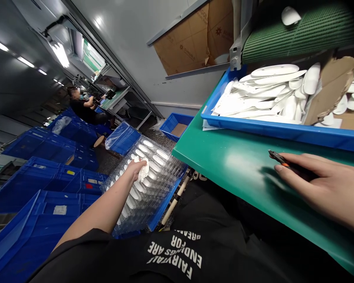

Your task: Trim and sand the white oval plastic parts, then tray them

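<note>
My left hand (133,170) grips a small bundle of white oval pieces (143,169) above a clear plastic tray (171,173), whose slots hold rows of similar white pieces. Over the green table (212,157), my right hand (321,179) is wrapped round dark pliers with orange marks (279,158), their tip pointing left. Behind it on the table, a blue bin (283,127) holds a heap of white pieces (262,94), with a torn cardboard piece (332,88) standing among them.
A green conveyor belt (301,37) with one white piece on it runs behind the bin. Stacked blue crates (56,173) stand at the left. A small blue bin (177,125) is on the floor beyond the table corner. Another person (84,108) sits at a far bench.
</note>
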A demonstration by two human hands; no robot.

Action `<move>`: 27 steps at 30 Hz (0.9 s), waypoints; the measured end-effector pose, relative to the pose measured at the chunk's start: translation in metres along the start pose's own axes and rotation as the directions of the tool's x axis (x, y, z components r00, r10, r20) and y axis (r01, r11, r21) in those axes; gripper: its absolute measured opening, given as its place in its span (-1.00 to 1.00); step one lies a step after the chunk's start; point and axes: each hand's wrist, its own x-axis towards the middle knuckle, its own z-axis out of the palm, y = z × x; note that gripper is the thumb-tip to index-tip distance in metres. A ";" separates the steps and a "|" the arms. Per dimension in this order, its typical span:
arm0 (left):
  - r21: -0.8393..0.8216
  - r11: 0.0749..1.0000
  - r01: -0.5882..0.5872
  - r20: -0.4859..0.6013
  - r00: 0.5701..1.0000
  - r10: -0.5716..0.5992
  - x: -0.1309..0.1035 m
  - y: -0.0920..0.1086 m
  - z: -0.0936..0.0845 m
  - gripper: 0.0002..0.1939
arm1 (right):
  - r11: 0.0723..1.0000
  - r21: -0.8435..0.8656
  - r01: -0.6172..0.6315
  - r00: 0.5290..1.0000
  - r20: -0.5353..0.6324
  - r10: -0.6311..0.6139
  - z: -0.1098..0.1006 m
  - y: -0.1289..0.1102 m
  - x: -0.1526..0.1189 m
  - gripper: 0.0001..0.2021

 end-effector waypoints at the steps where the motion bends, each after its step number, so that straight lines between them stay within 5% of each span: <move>1: -0.002 1.000 -0.002 0.002 1.000 0.002 -0.001 0.000 0.001 -0.64 | 1.000 0.001 0.007 1.000 -0.006 -0.007 0.000 0.000 0.000 -0.47; 18: 0.006 0.999 0.043 -0.021 0.999 -0.043 -0.007 0.010 -0.004 -0.63 | 1.000 -0.015 0.008 1.000 0.014 -0.008 -0.001 -0.003 -0.001 -0.45; 27: -0.128 0.988 0.090 0.033 0.996 -0.086 -0.001 0.009 -0.004 -0.62 | 1.000 0.016 -0.018 0.999 0.036 0.017 -0.001 -0.006 0.001 -0.44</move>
